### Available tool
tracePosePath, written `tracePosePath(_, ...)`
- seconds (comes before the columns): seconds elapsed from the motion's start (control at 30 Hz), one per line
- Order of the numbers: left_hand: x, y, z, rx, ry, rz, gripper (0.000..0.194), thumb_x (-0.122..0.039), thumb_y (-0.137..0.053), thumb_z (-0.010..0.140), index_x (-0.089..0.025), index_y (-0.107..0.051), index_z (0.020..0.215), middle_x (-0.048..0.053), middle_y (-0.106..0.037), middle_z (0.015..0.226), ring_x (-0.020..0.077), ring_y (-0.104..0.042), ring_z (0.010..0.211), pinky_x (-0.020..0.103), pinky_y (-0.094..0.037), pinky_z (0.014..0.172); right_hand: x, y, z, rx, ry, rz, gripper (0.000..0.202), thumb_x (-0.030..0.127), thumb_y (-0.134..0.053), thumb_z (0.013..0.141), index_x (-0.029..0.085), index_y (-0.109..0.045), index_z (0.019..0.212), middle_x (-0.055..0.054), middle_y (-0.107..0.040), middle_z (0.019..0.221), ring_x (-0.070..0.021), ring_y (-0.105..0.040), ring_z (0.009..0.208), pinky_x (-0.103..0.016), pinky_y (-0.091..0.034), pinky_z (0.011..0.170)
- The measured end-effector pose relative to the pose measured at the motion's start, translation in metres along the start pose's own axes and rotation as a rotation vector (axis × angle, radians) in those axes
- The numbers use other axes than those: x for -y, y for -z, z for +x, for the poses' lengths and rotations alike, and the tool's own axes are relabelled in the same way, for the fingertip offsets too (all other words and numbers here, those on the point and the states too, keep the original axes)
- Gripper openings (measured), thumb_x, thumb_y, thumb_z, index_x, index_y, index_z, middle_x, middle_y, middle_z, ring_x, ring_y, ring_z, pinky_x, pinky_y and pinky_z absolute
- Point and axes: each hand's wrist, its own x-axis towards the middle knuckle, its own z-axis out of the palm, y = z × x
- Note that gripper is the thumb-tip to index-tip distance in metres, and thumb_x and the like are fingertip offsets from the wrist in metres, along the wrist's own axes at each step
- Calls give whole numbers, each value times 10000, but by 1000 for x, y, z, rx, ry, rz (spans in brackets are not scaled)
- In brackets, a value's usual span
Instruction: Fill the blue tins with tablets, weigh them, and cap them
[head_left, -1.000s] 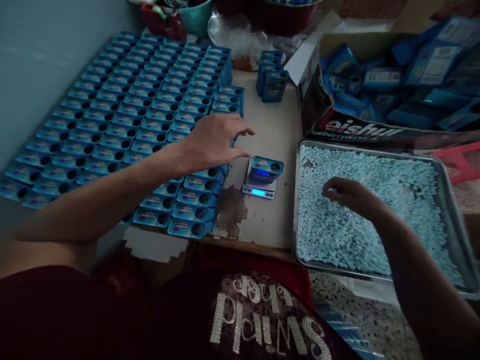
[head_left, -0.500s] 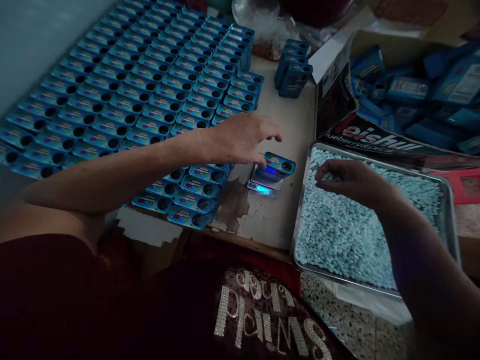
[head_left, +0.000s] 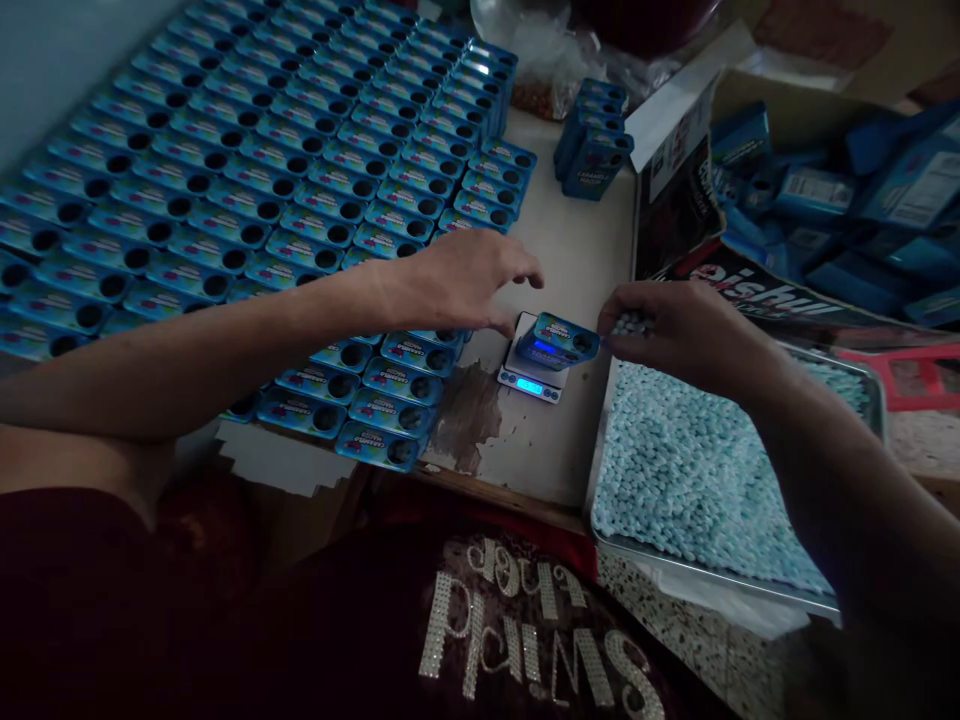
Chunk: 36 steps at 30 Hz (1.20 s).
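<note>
Many blue packs (head_left: pixel 295 246) crowd left hand (head_left: pixel 480 280) — half-open, empty; right hand (head_left: pixel 667 322) curled around pellets (head_left: pixel 632 322).

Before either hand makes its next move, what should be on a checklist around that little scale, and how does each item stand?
1. Digital scale lit: ok; its display glows blue.
2. Reading legible: cannot tell; the digits are too small.
3. Blue Caramelo box on the scale: ok, its round opening facing up.
4. Right hand loaded: ok; pale pellets show in its grip.
5. Right hand clear of the box: cannot tell; they meet at a corner in this view.
6. Left hand free: ok; nothing visible in it.
</note>
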Motion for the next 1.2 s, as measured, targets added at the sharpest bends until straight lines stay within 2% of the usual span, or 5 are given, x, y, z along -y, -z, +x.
tracePosePath(0.33, -3, -1, 2, 26, 1, 21, 494, -350, -831, 941, -220, -749, 1409, 89, -775, 1404, 325, -690, 1370, 397, -516, 1144, 1, -11, 5, -54, 102, -62, 132, 250, -740, 916, 255, -854, 983, -34, -820, 884, -203, -750, 807, -296, -516, 731)
tracePosePath(0.57, -1, -2, -1, 25, 11, -8, 536, -329, -874, 944, -163, -747, 1438, 128, -769, 1434, 330, -681, 1397, 395, -507, 1164, 1, -16, 1, -62, 66, -62, 269, 197, -720, 929, 272, -908, 1106, -43, -874, 986, -231, -812, 862, -337, -581, 819)
tracePosePath(0.87, -5, -1, 4, 27, 19, -6, 497, -389, -820, 947, -226, -755, 1412, 85, -788, 1371, 324, -706, 1352, 411, -528, 1153, 4, -16, -8, -98, 31, 6, 289, 226, -730, 966, 272, -912, 1186, -49, -874, 942, -231, -810, 829, -339, -594, 785)
tracePosePath(1.0, -10, 3, 4, 43, 25, 20, 502, -381, -822, 959, -189, -767, 1420, 120, -791, 1364, 327, -715, 1330, 401, -530, 1140, -24, -14, -19, -190, -180, 349, 223, 298, -869, 905, 259, -915, 1120, -47, -867, 957, -239, -791, 856, -388, -634, 836)
tracePosePath(1.2, 1, -1, 5, 11, -27, -5, 499, -485, -766, 983, -210, -779, 1398, 101, -793, 1304, 333, -720, 1269, 412, -533, 1110, -110, -53, -76, -631, -579, 1133, 90, 216, -865, 867, 280, -861, 930, -9, -831, 971, -142, -750, 852, -229, -680, 775)
